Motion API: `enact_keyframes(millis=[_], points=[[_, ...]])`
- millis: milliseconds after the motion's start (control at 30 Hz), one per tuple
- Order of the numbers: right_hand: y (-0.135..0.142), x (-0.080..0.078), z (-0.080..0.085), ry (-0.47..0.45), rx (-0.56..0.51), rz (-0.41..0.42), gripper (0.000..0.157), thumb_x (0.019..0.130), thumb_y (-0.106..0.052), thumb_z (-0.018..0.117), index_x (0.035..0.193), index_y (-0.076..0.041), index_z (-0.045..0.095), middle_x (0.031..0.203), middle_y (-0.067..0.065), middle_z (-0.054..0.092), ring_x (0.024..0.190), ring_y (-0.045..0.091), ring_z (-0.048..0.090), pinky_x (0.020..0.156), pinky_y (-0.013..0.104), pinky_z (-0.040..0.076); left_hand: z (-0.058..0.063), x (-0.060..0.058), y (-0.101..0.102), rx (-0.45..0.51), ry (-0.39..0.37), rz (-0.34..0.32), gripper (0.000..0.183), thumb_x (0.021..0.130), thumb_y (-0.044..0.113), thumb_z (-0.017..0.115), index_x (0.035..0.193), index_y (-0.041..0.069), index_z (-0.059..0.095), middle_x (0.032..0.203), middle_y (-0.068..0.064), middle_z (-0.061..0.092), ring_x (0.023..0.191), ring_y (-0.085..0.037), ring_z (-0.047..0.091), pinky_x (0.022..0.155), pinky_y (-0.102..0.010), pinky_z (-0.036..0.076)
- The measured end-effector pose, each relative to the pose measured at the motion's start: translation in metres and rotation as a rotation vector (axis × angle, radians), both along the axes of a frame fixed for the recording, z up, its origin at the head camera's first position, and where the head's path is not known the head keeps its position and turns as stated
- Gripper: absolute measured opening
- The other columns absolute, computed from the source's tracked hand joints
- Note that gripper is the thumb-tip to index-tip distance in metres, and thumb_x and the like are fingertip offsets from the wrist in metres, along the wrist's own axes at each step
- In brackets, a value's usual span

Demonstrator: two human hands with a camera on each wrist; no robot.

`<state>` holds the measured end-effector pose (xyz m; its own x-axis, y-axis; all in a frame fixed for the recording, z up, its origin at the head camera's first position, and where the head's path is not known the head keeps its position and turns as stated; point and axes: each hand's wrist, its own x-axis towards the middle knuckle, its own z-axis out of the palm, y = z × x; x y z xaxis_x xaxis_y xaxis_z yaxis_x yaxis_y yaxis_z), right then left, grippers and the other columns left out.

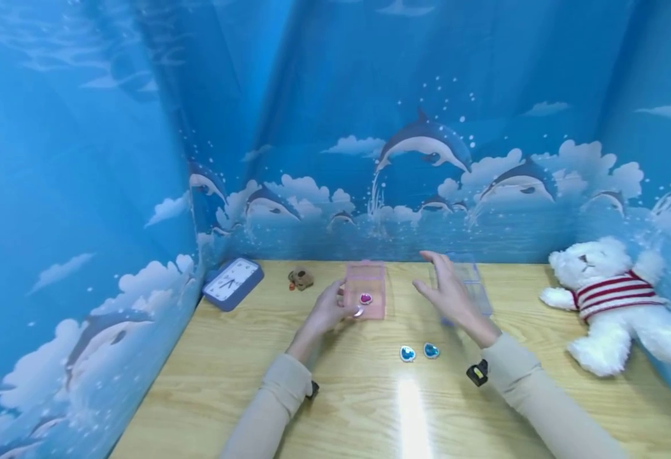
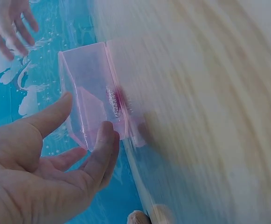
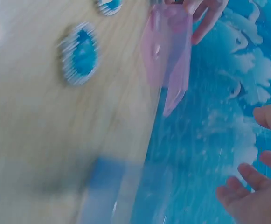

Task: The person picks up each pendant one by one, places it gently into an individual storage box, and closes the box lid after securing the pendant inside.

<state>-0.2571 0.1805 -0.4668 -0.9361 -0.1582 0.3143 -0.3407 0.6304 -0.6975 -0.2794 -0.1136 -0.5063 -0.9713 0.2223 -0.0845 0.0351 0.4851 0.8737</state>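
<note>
My left hand (image 1: 331, 308) is at the left side of a clear pink plastic box (image 1: 374, 273). Its fingers are loosely bent beside the wall of the box (image 2: 86, 60); whether they touch it I cannot tell. A magenta gem with a pale sparkly rim (image 1: 366, 298) shows in the box. Over a clear bluish-purple box (image 1: 475, 290), my right hand (image 1: 448, 294) hovers with spread fingers and holds nothing. Two blue gems with silvery rims, the left one (image 1: 407, 354) and the right one (image 1: 431, 350), lie on the table in front of the boxes.
A blue clock (image 1: 233, 284) lies at the table's back left, with a small brown figure (image 1: 301, 278) to its right. At the right sits a white teddy bear (image 1: 616, 299) in a striped sweater. A dolphin-print curtain (image 1: 335, 127) hangs behind the wooden table (image 1: 215, 382).
</note>
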Motion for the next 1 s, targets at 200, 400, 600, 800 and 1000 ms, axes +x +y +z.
enact_keyframes(millis=[200, 400, 600, 800, 1000], points=[[0.042, 0.016, -0.014, -0.008, 0.074, -0.12, 0.087, 0.092, -0.024, 0.082, 0.16, -0.001, 0.032, 0.168, 0.032, 0.021, 0.152, 0.058, 0.023, 0.117, 0.081, 0.026, -0.001, 0.0, 0.0, -0.001, 0.015, -0.004, 0.089, 0.09, 0.01, 0.083, 0.163, 0.003, 0.033, 0.136, -0.025, 0.06, 0.105, -0.028, 0.067, 0.082, -0.033, 0.063], [0.065, 0.025, -0.031, -0.117, 0.075, -0.135, 0.11, 0.088, -0.027, 0.086, 0.167, 0.0, 0.014, 0.166, 0.041, 0.012, 0.149, 0.065, 0.02, 0.115, 0.084, 0.024, 0.001, 0.004, -0.002, -0.012, 0.024, 0.007, 0.089, 0.091, 0.013, 0.081, 0.164, 0.005, 0.032, 0.144, -0.026, 0.056, 0.121, -0.038, 0.064, 0.1, -0.048, 0.061], [0.072, 0.028, -0.042, -0.177, 0.053, -0.114, 0.119, 0.088, -0.026, 0.086, 0.169, -0.004, 0.001, 0.165, 0.044, 0.01, 0.147, 0.067, 0.023, 0.114, 0.085, 0.027, 0.012, 0.018, 0.003, -0.168, 0.208, 0.056, 0.076, 0.095, 0.025, 0.079, 0.16, 0.012, 0.042, 0.151, -0.016, 0.052, 0.137, -0.036, 0.054, 0.113, -0.055, 0.052], [0.075, 0.03, -0.042, -0.227, 0.037, -0.124, 0.117, 0.091, -0.026, 0.084, 0.166, 0.005, 0.0, 0.165, 0.045, 0.007, 0.144, 0.068, 0.026, 0.115, 0.082, 0.029, 0.026, 0.035, 0.025, -0.207, 0.326, -0.144, 0.052, 0.097, 0.019, 0.075, 0.145, 0.009, 0.057, 0.134, -0.017, 0.062, 0.118, -0.033, 0.064, 0.096, -0.042, 0.06], [0.077, 0.028, -0.045, -0.222, 0.0, -0.107, 0.115, 0.09, -0.023, 0.084, 0.166, 0.007, 0.002, 0.165, 0.045, 0.016, 0.148, 0.066, 0.023, 0.117, 0.082, 0.025, 0.024, 0.047, 0.057, -0.337, 0.349, -0.346, 0.041, 0.098, 0.024, 0.076, 0.136, 0.014, 0.065, 0.13, -0.007, 0.068, 0.115, -0.022, 0.067, 0.095, -0.025, 0.057]])
